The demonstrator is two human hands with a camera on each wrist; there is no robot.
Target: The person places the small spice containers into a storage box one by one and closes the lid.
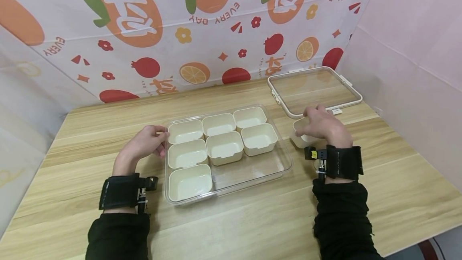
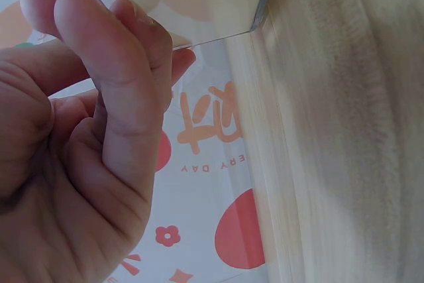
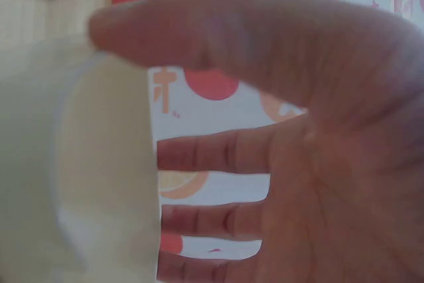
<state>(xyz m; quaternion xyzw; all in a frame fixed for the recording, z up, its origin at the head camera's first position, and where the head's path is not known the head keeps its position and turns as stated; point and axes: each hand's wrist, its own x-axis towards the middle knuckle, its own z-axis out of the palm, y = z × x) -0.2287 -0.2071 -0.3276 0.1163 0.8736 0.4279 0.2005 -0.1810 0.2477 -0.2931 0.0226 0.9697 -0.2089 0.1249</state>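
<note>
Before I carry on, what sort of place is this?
Probably a small indoor booth set up for recording handwork, though I can't be sure: a wood-grain table backed by a fruit-print sheet, and black wrist straps carrying small devices on both arms.

Tray [image 1: 249,173] sits on the counter [image 1: 252,228], seven cups [image 1: 225,147] in it, another cup [image 1: 298,135] off to its right, lid [image 1: 315,89] behind that.

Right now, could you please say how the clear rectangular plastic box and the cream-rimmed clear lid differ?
The box has a clear rim, the lid a cream one. The box stands nearer, holding seven cream cups; the lid lies farther back and right. Both are transparent rectangles.
</note>
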